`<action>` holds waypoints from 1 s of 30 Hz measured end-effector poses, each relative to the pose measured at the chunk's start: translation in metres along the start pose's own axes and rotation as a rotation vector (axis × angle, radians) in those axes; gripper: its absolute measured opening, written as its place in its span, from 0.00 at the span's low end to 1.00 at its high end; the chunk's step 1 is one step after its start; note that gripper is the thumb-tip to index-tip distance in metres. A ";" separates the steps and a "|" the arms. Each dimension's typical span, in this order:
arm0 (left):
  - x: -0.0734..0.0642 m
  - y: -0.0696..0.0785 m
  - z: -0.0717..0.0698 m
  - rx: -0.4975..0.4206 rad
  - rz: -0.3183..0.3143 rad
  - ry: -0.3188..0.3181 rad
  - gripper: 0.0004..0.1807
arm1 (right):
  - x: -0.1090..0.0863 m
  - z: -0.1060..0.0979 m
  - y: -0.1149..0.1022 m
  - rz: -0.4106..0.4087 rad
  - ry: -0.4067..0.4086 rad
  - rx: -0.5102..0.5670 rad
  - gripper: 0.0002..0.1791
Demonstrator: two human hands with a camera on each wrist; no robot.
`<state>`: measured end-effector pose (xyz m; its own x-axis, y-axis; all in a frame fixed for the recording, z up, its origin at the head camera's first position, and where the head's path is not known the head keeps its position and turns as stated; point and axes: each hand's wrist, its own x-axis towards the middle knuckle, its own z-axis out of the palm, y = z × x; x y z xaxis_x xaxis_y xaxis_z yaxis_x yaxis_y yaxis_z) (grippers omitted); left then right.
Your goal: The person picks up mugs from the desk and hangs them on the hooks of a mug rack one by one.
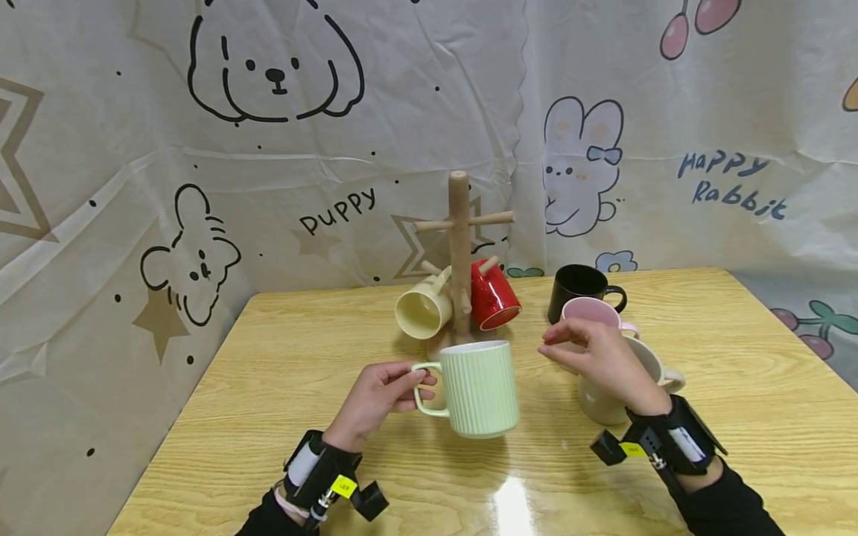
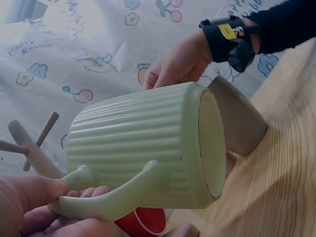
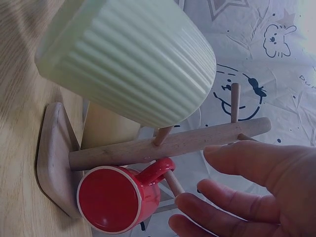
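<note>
A pale green ribbed mug is held up over the table by my left hand, whose thumb and fingers pinch its handle. In the left wrist view the mug's handle and underside face the camera. My right hand holds nothing; its fingers are loosely bent in the air, to the right of the green mug and in front of the pink mug. Behind the green mug stands a wooden mug rack. On its lower pegs hang a yellow mug and a red mug.
At the right of the wooden table a black mug, the pink mug and a cream mug stand in a row, partly hidden by my right hand. The rack's upper pegs stick out bare. A printed curtain hangs behind.
</note>
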<state>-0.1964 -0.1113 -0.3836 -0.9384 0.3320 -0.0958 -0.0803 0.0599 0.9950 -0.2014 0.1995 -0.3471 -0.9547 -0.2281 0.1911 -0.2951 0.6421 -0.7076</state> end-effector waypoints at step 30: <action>0.001 -0.007 0.000 -0.001 -0.037 -0.093 0.21 | -0.012 0.091 -0.011 0.287 -0.309 0.962 0.40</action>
<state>-0.1972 -0.1114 -0.3909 -0.8994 0.4158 -0.1351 -0.1151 0.0728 0.9907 -0.1829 0.1282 -0.4036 -0.8925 -0.4234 -0.1552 0.2250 -0.1199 -0.9669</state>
